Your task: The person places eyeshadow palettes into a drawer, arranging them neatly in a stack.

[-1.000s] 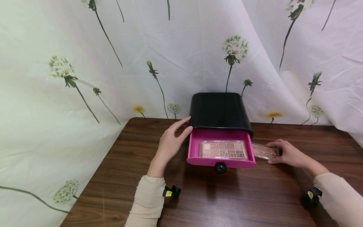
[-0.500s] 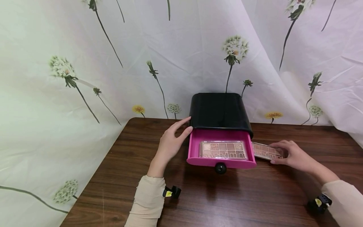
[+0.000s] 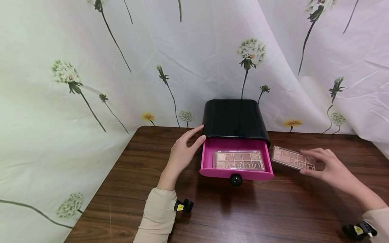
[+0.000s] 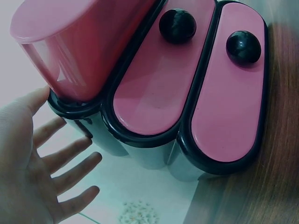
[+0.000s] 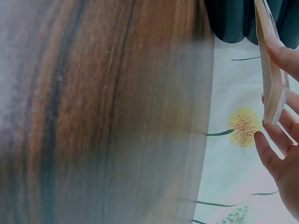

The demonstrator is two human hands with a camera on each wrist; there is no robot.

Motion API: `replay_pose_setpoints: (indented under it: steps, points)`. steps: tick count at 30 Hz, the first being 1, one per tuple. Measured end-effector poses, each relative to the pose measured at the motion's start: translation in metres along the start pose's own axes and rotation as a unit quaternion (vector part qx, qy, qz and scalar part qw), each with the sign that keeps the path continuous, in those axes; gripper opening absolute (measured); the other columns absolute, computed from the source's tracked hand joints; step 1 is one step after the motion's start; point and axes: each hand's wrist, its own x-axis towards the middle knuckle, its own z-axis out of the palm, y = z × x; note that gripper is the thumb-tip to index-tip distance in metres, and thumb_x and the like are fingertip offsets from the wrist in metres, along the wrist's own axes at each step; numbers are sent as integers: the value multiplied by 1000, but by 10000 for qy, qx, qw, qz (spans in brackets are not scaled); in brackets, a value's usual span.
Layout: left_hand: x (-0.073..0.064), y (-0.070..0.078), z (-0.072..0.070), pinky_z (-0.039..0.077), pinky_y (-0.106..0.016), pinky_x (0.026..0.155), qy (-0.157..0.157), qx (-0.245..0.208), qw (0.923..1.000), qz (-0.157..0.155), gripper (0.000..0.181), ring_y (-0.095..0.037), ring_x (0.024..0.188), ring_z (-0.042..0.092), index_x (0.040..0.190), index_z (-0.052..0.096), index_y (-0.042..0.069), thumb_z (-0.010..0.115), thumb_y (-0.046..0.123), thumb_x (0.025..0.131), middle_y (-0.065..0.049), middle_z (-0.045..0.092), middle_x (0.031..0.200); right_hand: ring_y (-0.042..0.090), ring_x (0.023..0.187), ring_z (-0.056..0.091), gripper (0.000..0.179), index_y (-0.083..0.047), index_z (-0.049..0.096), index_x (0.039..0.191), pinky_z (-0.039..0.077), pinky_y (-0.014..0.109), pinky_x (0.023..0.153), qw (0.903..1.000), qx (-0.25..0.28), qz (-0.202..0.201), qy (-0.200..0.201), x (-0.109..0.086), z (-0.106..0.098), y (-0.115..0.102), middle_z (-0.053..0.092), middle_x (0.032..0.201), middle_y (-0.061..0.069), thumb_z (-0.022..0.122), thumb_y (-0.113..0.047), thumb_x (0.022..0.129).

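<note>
A black drawer unit (image 3: 235, 118) stands against the backdrop with its pink top drawer (image 3: 208, 155) pulled out. Inside that drawer lies an eyeshadow palette (image 3: 238, 160) lettered "sweet mint". My left hand (image 3: 180, 153) rests its thumb and fingertips against the unit's left side near the drawer; in the left wrist view the hand's (image 4: 51, 163) fingers are extended. To the right of the drawer, my right hand (image 3: 331, 168) pinches a second eyeshadow palette (image 3: 291, 158) by its right end, thumb below and fingers above. The right wrist view shows that palette (image 5: 273, 79) edge-on, held above the table.
Two more pink drawers, the middle one (image 4: 149, 88) and the bottom one (image 4: 229, 107), are pushed in, with round black knobs. The brown wooden table (image 3: 258, 216) spreads in front. A floral cloth (image 3: 146, 40) hangs behind.
My right hand has moved right with its palette, drawing it out from behind the drawer's right wall and upward. The left hand and the drawer have stayed put.
</note>
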Motion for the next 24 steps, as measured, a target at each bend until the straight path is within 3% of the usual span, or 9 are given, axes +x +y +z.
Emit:
replay_pose_setpoints:
  steps: [16, 24]
  points:
    - [0, -1, 1, 39, -51, 106, 28, -20, 10000, 31, 49, -13, 129, 48, 141, 54, 39, 55, 58, 96, 10, 52, 142, -5, 106, 37, 71, -9, 68, 125, 22, 7, 87, 9981, 272, 280, 477, -10, -22, -30, 56, 116, -18, 93, -6, 59]
    - [0, 0, 0, 38, -52, 107, 13, -32, 10000, 29, 49, -14, 130, 48, 141, 55, 39, 55, 58, 96, 9, 53, 142, -4, 104, 40, 74, -8, 69, 124, 24, 6, 88, 9968, 317, -39, 735, -10, -32, -45, 58, 119, -18, 92, 4, 54]
